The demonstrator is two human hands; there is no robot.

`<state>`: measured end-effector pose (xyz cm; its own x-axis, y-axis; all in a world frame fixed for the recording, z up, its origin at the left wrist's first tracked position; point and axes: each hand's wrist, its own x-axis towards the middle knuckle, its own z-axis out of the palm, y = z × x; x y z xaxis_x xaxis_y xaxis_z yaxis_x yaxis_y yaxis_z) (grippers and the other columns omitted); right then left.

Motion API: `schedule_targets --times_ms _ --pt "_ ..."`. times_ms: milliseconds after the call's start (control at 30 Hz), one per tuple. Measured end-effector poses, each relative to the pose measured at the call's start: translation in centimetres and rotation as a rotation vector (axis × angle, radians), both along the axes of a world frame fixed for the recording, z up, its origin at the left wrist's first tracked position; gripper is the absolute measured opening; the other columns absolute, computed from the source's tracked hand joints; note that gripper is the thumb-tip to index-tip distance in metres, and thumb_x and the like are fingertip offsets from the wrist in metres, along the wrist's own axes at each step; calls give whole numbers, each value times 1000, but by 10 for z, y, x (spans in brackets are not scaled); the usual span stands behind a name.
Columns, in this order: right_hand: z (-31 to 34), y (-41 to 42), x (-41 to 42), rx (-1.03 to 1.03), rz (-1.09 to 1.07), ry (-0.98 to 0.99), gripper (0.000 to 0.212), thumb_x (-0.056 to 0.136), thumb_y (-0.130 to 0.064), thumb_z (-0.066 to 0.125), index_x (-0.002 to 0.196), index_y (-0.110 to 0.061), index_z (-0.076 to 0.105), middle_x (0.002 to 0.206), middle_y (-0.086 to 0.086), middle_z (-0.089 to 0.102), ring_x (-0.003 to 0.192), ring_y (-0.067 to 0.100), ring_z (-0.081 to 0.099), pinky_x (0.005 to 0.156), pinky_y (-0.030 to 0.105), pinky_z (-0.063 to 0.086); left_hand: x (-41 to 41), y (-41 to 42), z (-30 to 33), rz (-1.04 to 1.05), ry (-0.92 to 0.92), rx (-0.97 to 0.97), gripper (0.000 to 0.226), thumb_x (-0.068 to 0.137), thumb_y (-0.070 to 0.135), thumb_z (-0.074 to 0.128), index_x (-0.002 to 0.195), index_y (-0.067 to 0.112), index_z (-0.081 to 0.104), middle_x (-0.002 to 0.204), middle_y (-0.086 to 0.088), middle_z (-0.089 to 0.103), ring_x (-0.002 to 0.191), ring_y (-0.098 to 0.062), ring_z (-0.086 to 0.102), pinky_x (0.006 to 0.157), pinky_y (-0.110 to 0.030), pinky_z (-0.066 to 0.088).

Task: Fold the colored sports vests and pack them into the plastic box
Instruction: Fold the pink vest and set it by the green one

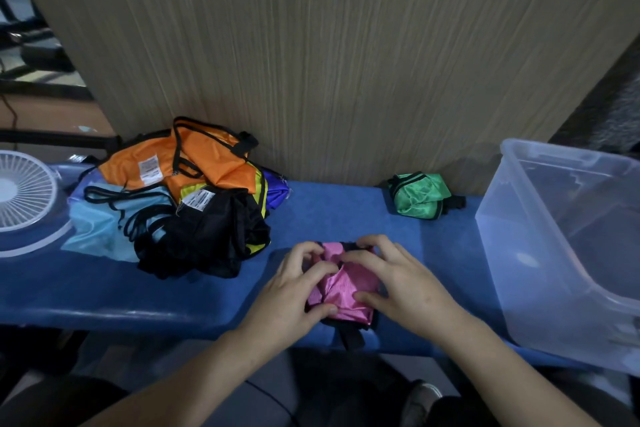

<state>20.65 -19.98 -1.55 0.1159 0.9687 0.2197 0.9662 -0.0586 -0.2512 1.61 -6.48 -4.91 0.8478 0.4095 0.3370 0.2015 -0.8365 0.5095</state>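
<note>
Pink ribbed vest (341, 288) bundled small; left hand (294, 291) and right hand (401, 277) pinching folds; clear plastic box (568, 253) beside.

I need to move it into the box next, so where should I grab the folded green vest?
Come from above and pinch the green vest across its bunched middle, thumb near, fingers at the wall side. It sits as a compact bundle by the wall, black straps trailing toward the plastic box, so a mid-bundle hold probably keeps the folds together.

Pink vest (341, 282) folded into a small bundle at the table's near edge, black trim hanging over, green vest (419, 196) folded near the wall, unfolded pile (180, 198) of orange, light-blue, black vests left, clear plastic box (561, 243) right, open-topped
</note>
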Motion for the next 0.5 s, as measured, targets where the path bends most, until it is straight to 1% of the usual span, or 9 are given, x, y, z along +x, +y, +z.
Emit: schedule_targets --times_ms 67,167,233,333,400,467,500 --pt "-3 1 -1 -8 13 43 58 81 -35 74 134 -40 51 130 -15 41 114 14 50 97 33 47 3 -2 0 25 -50 -48 59 73 36 85 121 39 50 131 16 25 122 1 41 97 -20 43" --pt "-10 4 -1 -21 8 126 51 81 -29 75 127 -31 55 125 -13 43 114 13 49 99 31 45 7 -3 2 62 -41 -109 61 71 33 87 114 39 44 123 22 26 105 3 49 86 -21 46" --pt "-12 6 1 -31 9 164 46 81 -26 76 123 -27 57 123 -12 44 115 13 49 99 32 44 8 -2 3 26 11 -66 55 77 37 82 119 35 47 124 24 30 107 2 49 88 -22 46" --pt "-11 9 2 -70 -1 181 44 83 -26 76 123 -25 59 123 -11 45 116 12 49 100 32 44 6 1 4 -41 51 -21 54 83 42 75 130 33 51 129 25 33 117 3 44 93 -14 38" --pt "-8 6 1 -89 -11 137 45 84 -29 74 126 -26 59 125 -10 45 118 13 49 99 32 45 5 3 3 -49 48 7 54 84 46 72 133 36 50 130 26 34 119 3 43 97 -16 37" --pt "-3 2 -2 -64 -17 8 45 85 -35 67 129 -29 58 125 -8 46 115 16 51 94 33 47 4 2 1 -35 48 32 55 85 49 70 135 38 48 131 26 34 121 2 41 99 -19 39" --pt "2 0 -4 -30 -20 -57 44 85 -39 62 128 -30 59 123 -7 48 110 18 52 91 34 48 3 0 0 -23 46 34 56 85 49 69 136 39 48 132 26 33 122 2 40 99 -19 40"
